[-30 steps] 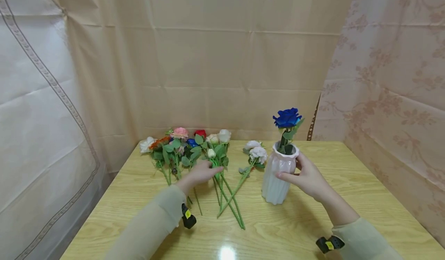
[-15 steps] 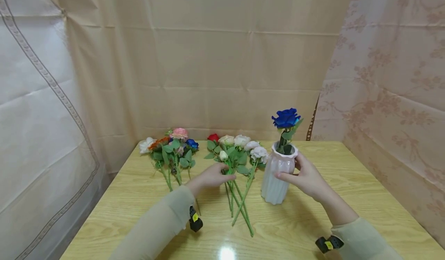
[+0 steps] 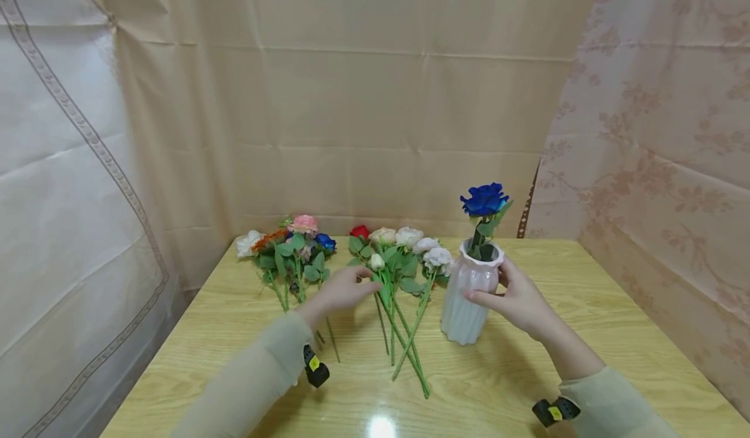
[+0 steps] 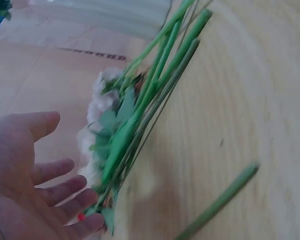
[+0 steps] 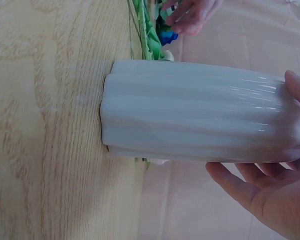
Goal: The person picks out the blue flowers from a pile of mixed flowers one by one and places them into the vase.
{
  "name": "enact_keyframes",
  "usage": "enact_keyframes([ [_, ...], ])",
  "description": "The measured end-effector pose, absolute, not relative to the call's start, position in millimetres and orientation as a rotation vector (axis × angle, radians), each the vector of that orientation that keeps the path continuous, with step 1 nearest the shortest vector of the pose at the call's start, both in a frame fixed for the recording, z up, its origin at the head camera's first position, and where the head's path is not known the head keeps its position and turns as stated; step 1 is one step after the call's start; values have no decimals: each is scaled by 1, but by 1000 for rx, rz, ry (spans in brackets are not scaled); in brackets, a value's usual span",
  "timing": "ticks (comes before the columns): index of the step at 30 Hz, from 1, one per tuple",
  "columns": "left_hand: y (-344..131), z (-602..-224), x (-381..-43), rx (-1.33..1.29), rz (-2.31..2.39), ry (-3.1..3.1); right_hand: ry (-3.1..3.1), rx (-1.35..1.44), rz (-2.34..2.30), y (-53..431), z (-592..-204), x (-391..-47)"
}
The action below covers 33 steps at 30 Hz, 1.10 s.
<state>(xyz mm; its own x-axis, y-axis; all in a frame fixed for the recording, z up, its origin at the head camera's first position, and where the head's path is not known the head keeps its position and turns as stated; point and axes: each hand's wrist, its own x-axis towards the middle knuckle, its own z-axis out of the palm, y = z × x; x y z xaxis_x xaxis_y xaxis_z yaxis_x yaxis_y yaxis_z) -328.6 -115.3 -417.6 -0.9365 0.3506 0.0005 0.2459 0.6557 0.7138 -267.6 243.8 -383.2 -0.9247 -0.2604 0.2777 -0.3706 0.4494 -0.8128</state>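
Observation:
A white ribbed vase [image 3: 465, 301] stands upright on the table at the right, with one blue rose [image 3: 484, 200] in its mouth. My right hand [image 3: 524, 298] grips the vase from its right side near the neck, thumb across the front. In the left wrist view, my left hand [image 4: 37, 180] has its fingers spread and holds nothing. It hovers just left of a bunch of artificial flowers whose green stems [image 3: 404, 340] cross on the table. White roses [image 3: 408, 236], a red rose [image 3: 359, 232] and a small white bud [image 3: 377, 261] top that bunch.
A second pile lies farther left, with a pink flower [image 3: 304, 224], an orange flower [image 3: 269, 240], a white flower [image 3: 249, 243] and a blue rose [image 3: 325, 242]. The wooden table [image 3: 498, 392] is backed by a beige curtain [image 3: 381, 132], with cloth hanging at both sides.
My left hand shifted the middle flowers rightward against the white-lilac ones, then came off them and drew back left. The right hand and vase stayed in place.

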Motion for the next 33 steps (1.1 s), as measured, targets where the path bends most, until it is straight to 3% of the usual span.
enact_keyframes([
  [7, -142, -409, -335, 456, 1191, 2836, -2577, 570, 1488, 244, -383, -267],
  [22, -186, -417, -337, 329, 558, 2989, -2578, 576, 1479, 244, -384, -268],
  [33, -219, -425, -340, 275, 476, 2989, -2565, 590, 1488, 244, -384, -268],
])
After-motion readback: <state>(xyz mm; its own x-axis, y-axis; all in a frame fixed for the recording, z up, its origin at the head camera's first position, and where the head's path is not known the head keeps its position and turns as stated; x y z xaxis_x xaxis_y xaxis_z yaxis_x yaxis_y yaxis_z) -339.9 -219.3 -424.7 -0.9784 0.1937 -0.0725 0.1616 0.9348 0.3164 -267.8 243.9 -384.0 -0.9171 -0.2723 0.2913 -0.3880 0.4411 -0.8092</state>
